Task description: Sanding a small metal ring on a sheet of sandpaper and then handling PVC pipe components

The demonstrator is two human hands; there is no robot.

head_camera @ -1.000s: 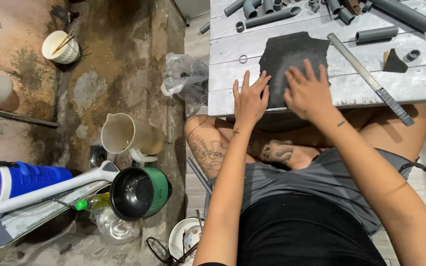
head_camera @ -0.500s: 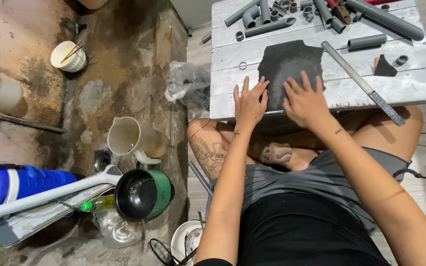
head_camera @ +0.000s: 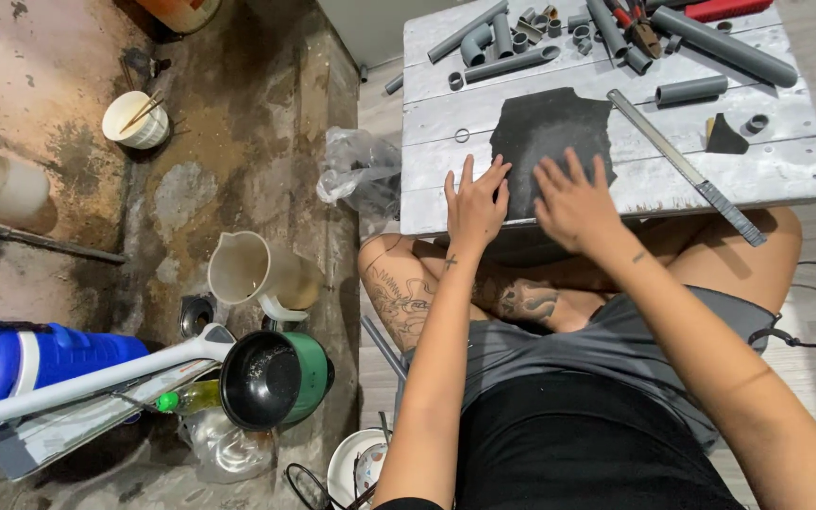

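Left hand (head_camera: 476,203) and right hand (head_camera: 573,200) flat, fingers spread, pressing on dark sheet (head_camera: 550,142); nothing pinched. Sheet lying on grey board (head_camera: 616,184) across the lap, near edge at the board's front rim. Metal ruler (head_camera: 687,168) just right of sheet, overhanging the rim (likely to tip off if nudged). Uneven pressure could slide or crease the sheet.

Both hands lie flat, fingers spread, on the near edge of a dark sheet (head_camera: 550,142) on the grey plank table (head_camera: 427,189): the left hand (head_camera: 476,206) at its left corner, the right hand (head_camera: 573,203) just beside it. A metal ruler (head_camera: 684,165) lies diagonally to the right, with grey pipe pieces (head_camera: 512,42) along the far edge.
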